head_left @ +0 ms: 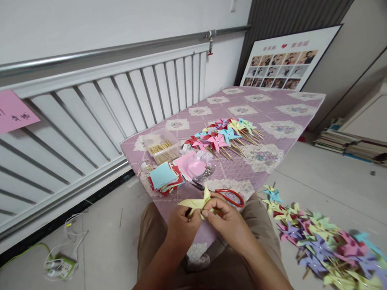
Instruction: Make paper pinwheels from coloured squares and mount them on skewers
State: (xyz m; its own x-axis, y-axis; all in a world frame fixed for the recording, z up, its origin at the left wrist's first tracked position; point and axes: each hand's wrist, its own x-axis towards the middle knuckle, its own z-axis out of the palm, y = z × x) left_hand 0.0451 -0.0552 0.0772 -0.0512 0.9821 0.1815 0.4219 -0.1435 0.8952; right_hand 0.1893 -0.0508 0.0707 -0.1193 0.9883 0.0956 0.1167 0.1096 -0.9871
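Note:
Both my hands meet over my lap at the near edge of a low table covered in a purple patterned cloth (277, 107). My left hand (181, 226) and my right hand (228, 225) pinch a folded yellow paper pinwheel (196, 203) between their fingertips. Red-handled scissors (229, 196) lie on the cloth just beyond my right hand. A stack of coloured paper squares (164, 176) and a pink sheet (188, 165) sit a little farther back.
Several finished pinwheels on sticks (228, 135) lie mid-table; a clear box of wooden sticks (163, 149) stands at the left. A heap of pinwheels (329, 246) covers the floor at right. A radiator (110, 107) lines the wall; a charger and cables (60, 265) lie on the floor at left.

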